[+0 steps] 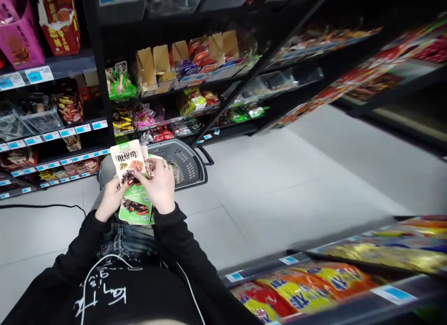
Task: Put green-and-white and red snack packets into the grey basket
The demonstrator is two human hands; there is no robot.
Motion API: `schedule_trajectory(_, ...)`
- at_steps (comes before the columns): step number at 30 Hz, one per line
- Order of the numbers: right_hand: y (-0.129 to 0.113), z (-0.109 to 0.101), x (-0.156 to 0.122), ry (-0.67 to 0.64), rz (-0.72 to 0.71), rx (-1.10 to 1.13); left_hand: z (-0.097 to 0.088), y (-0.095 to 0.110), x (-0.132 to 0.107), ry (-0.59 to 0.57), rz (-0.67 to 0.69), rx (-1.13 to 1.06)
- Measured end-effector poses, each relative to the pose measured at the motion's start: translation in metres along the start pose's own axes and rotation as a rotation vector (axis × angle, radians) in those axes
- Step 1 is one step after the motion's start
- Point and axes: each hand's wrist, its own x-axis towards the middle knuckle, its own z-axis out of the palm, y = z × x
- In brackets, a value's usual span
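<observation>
Both hands grip a white-and-green snack packet (126, 156) with dark printed characters and food pictures. My left hand (112, 197) pinches its lower left edge, the thumb on the front. On the right side, my right hand (159, 185) has its thumb across the front and its fingers behind. More green packets (136, 211) with a food picture lie fanned beneath it, above my lap. Part of another packet shows behind my right fingers. Just beyond my hands stands a grey shopping basket (190, 164) with a black handle; its contents are mostly hidden.
Shelves (63, 136) of bagged and boxed snacks with blue price tags run along the left and front. At lower right, another shelf holds red and yellow snack bags (293, 287). Tiled floor (251, 190) lies between them. A black cable (52, 205) crosses the floor at left.
</observation>
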Motion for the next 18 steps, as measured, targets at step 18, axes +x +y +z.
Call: schedule_trajectory(18, 0.061, -0.041, 0.009, -0.064, 0.232, 1.127, -0.017, 0.009, 0.006, 0.136, -0.037, -0.061)
